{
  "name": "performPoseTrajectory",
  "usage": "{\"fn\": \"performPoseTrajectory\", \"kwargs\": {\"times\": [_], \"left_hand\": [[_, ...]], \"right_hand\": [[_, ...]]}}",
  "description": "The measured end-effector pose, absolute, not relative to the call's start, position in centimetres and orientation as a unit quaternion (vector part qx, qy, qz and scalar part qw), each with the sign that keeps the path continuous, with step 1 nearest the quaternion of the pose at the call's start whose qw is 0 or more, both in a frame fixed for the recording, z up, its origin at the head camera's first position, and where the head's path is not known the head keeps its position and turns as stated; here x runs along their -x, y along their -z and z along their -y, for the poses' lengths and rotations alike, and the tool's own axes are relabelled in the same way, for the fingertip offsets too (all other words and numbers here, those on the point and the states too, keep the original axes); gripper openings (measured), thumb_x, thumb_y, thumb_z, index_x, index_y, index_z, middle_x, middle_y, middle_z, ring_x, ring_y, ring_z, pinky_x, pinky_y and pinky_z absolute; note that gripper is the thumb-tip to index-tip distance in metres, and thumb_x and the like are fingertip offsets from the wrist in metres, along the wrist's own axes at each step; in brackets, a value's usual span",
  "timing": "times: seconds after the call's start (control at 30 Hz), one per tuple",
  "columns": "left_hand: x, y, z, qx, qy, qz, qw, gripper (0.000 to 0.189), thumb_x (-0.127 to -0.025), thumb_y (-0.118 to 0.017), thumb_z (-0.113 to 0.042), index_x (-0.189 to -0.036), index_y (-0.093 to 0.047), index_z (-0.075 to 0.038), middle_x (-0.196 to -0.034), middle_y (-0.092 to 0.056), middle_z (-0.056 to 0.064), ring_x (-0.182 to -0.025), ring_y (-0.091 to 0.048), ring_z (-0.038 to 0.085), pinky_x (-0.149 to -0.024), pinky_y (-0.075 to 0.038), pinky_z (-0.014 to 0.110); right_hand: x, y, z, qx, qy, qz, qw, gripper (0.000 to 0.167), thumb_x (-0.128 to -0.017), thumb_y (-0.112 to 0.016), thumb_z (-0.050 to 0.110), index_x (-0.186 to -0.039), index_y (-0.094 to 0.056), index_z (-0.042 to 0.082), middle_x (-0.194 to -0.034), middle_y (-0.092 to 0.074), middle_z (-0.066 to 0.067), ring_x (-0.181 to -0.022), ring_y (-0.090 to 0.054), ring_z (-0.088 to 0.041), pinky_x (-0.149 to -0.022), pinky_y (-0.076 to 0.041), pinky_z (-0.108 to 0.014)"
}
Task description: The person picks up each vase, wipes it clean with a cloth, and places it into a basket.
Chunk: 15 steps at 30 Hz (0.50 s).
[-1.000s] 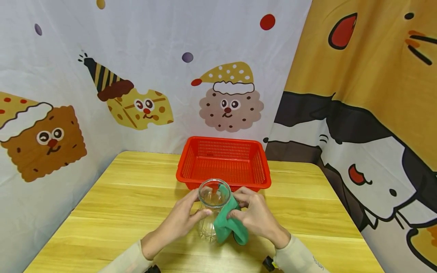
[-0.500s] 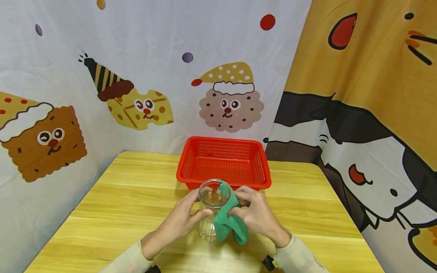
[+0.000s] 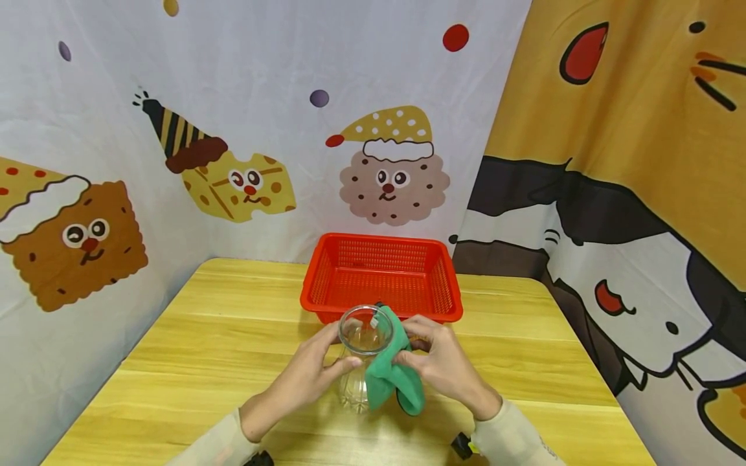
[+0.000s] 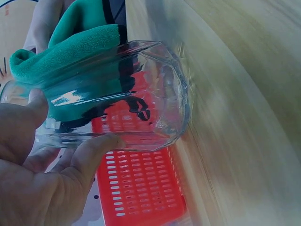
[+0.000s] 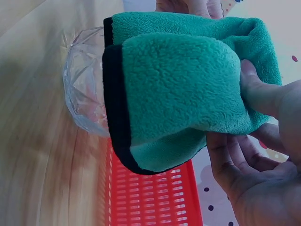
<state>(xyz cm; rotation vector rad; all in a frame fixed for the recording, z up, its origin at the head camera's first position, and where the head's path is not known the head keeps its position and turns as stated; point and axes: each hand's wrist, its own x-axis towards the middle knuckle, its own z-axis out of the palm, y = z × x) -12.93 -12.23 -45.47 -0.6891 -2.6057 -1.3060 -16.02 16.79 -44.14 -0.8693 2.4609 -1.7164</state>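
A clear glass jar (image 3: 353,382) with a round open mouth stands upright on the table, its faceted base showing in the left wrist view. My left hand (image 3: 315,369) grips the jar's left side, thumb at the front and fingers reaching round behind. A green fleecy cloth (image 5: 178,84) with a black edge drapes over the jar's right side. My right hand (image 3: 440,362) pinches this cloth between thumb and fingers, close beside the jar's rim. Through the glass, the left wrist view shows the cloth lying along the far side.
A red perforated plastic basket (image 3: 381,291) sits right behind the jar. The wood-grain table (image 3: 233,323) reaches back to a printed white curtain (image 3: 250,84), with a yellow cartoon curtain (image 3: 641,129) along the right.
My right hand has shifted slightly to the right, and the cloth has moved a little up along the jar's rim. The left hand and the jar have stayed in place.
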Motion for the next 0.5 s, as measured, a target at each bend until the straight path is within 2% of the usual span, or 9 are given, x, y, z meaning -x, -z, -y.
{"fn": "performPoseTrajectory", "kwargs": {"times": [0.23,0.5], "left_hand": [[12.98,45.29,12.23,0.228,0.443,0.865,0.064,0.064,-0.110,-0.083,-0.032,-0.167,-0.060,-0.015,-0.157,-0.076,0.003,-0.142,-0.076,0.031,-0.122,-0.061,0.064],[12.83,45.21,12.14,0.232,0.446,0.863,0.063,0.061,-0.111,-0.081,-0.034,-0.166,-0.060,-0.016,-0.156,-0.076,0.003,-0.141,-0.076,0.031,-0.121,-0.062,0.064]], "right_hand": [[16.02,43.91,-17.04,0.289,0.533,-0.795,0.022,0.055,-0.097,-0.095,0.010,-0.149,-0.079,0.017,-0.143,-0.076,-0.005,-0.128,-0.077,-0.016,-0.108,-0.070,-0.032],[15.72,43.98,-17.07,0.299,0.530,-0.793,0.018,0.061,-0.097,-0.096,0.016,-0.154,-0.076,0.014,-0.143,-0.075,-0.006,-0.128,-0.078,-0.018,-0.108,-0.070,-0.029]]}}
